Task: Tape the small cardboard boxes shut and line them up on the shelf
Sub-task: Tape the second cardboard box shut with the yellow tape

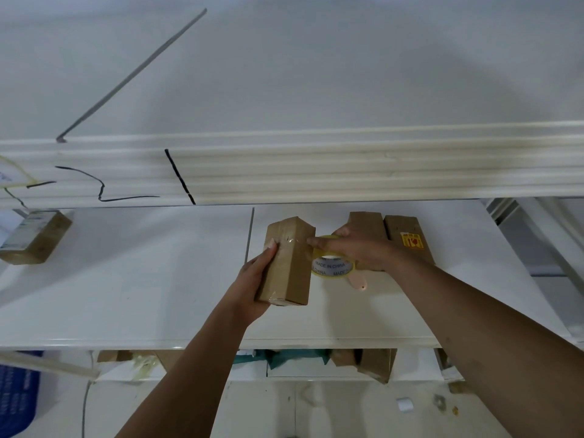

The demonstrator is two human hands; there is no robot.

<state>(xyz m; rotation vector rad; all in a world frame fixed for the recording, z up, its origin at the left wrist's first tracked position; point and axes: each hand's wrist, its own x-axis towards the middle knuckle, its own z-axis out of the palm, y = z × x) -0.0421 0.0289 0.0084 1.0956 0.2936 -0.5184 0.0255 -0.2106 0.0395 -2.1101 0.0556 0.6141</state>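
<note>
Holds a small brown cardboard box, already wrapped in clear tape, in the left hand at the centre of the frame, over the white shelf, fingers clasped round its lower left side. Stands its long axis nearly upright in the picture, top leaning slightly right. Grasps a yellow-edged roll of clear tape in the right hand, just right of the box, forefinger stretched to touch the box's right edge. Shows two more brown cardboard boxes side by side behind that hand, lying flat, long axes pointing away. Probably calls for carrying the held box rightward and laying it parallel beside them.
</note>
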